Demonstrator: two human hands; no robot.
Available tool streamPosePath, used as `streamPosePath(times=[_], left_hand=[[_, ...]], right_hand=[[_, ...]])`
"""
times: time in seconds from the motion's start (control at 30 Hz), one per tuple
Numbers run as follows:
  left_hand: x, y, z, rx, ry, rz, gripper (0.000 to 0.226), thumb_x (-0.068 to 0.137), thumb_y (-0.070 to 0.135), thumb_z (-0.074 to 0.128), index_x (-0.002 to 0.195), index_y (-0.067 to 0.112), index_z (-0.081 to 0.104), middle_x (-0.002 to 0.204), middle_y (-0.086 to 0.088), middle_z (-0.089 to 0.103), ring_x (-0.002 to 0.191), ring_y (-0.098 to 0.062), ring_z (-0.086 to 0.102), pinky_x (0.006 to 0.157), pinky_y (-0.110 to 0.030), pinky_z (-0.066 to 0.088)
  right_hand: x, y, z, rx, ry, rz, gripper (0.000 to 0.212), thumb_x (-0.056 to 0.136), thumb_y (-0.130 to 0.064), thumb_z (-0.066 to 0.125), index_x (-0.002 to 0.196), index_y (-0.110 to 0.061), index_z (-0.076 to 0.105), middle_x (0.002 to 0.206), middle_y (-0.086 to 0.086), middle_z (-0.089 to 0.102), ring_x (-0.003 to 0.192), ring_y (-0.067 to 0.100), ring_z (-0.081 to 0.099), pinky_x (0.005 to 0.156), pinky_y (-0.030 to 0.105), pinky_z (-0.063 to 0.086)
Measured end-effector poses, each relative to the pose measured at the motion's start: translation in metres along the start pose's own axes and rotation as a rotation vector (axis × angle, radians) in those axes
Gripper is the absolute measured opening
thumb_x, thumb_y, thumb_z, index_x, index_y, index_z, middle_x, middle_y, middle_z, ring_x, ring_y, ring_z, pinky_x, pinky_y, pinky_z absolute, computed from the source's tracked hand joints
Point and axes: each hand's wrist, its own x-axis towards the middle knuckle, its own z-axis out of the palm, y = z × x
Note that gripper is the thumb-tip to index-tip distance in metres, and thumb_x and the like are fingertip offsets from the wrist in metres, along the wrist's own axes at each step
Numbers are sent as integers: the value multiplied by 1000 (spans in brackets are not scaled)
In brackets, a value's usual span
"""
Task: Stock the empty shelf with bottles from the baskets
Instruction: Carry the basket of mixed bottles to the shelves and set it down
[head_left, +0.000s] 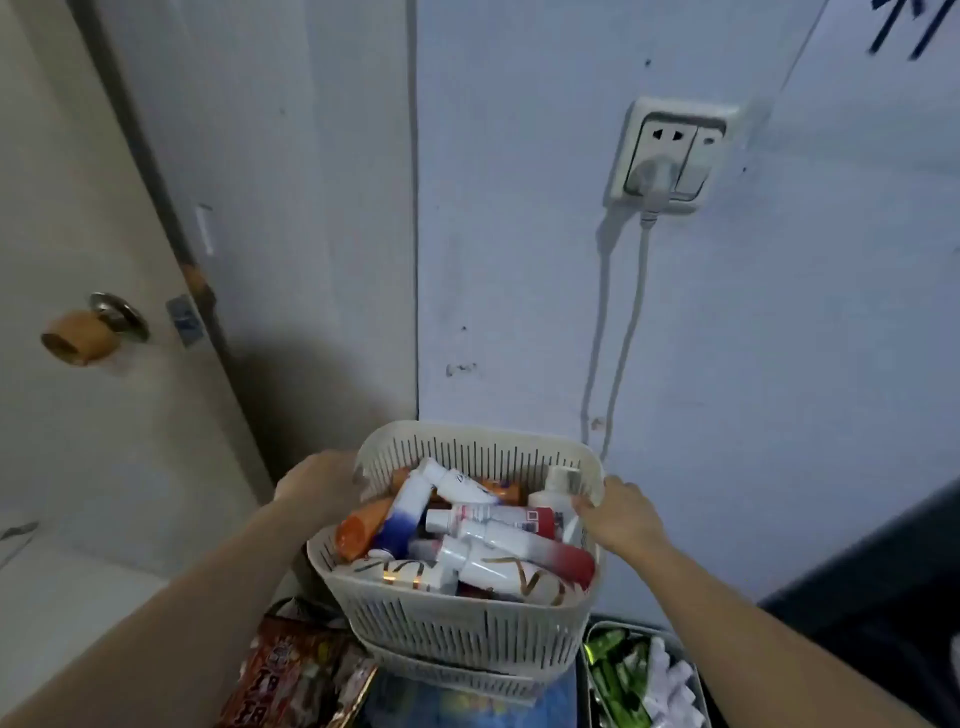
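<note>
Fingers (589, 506) of R hand (621, 514) & L hand (319, 483) grip basket (467, 623) rim, L tips hidden.

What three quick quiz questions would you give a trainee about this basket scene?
1. True or false: the left hand and the right hand each hold the white slotted basket at opposite sides of its rim.
2. Pick one. The bottles in the basket: A) all stand upright in neat rows; B) mostly lie piled across one another; C) have all been taken out.
3. What is plugged into the wall socket?

Key
1. True.
2. B.
3. A white plug, with its cord hanging down the wall.
</note>
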Motion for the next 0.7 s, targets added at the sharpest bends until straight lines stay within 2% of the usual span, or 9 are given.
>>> streamPosePath(times=[0.03, 0.1, 0.13, 0.23, 0.33, 0.43, 0.5, 0.6, 0.7], left_hand=[[12, -8, 10, -3, -14, 11, 26, 94, 45, 50, 95, 23, 63, 78, 10, 64, 65, -5, 64, 58, -19, 51], [33, -21, 32, -35, -68, -11, 28, 94, 44, 51, 103, 20, 60, 87, 8, 64, 69, -6, 62, 57, -19, 49], [37, -22, 39, -38, -116, -23, 30, 94, 43, 51, 109, 18, 57, 95, 5, 63, 73, -7, 61, 59, -20, 49], [51, -20, 55, -168, -108, -93, 30, 99, 36, 44, 116, 13, 52, 104, -5, 62, 85, -15, 62, 73, -29, 50], [59, -13, 62, -309, -49, -218, 32, 104, 36, 32, 106, 11, 52, 89, -7, 59, 75, -17, 58, 66, -31, 43], [63, -11, 66, -488, -7, -347, 35, 103, 34, 34, 94, 6, 54, 81, -12, 57, 70, -22, 56, 60, -33, 43], [67, -14, 66, -619, -73, -432, 33, 100, 32, 41, 92, 3, 57, 83, -18, 60, 70, -27, 57, 59, -33, 43], [66, -13, 63, -768, -134, -528, 34, 96, 33, 48, 99, 1, 58, 82, -17, 60, 63, -26, 53, 54, -31, 41], [53, -11, 56, -797, -141, -543, 34, 96, 32, 49, 103, 0, 57, 84, -18, 61, 63, -25, 53, 54, -32, 41]], right_hand=[[7, -1, 6, 50, -8, 34, 49, 98, -43, 48, 130, -7, 49, 127, 15, 54, 115, 32, 56, 95, 40, 49], [20, 0, 19, 159, -3, 103, 45, 98, -39, 48, 126, -4, 50, 125, 17, 57, 111, 32, 59, 93, 41, 50], [23, 0, 23, 182, 3, 140, 42, 99, -37, 46, 124, -4, 51, 123, 18, 58, 109, 33, 59, 92, 41, 50], [37, 8, 36, 266, 66, 197, 36, 104, -31, 36, 119, -3, 53, 118, 18, 61, 106, 35, 59, 83, 35, 45], [42, 13, 46, 403, 133, 243, 33, 105, -31, 31, 114, -9, 54, 109, 17, 64, 99, 34, 60, 80, 36, 44], [42, 17, 58, 592, 176, 267, 33, 103, -38, 30, 107, -17, 56, 93, 16, 64, 81, 29, 57, 78, 47, 51], [41, 19, 61, 666, 171, 273, 35, 103, -39, 30, 104, -17, 57, 84, 10, 59, 70, 24, 51, 70, 42, 46], [36, 18, 57, 782, 136, 307, 36, 105, -37, 30, 102, -14, 57, 72, 3, 52, 57, 18, 44, 53, 28, 39], [26, 18, 49, 894, 118, 344, 34, 106, -33, 32, 101, -13, 59, 65, 3, 48, 51, 17, 42, 39, 22, 32]])
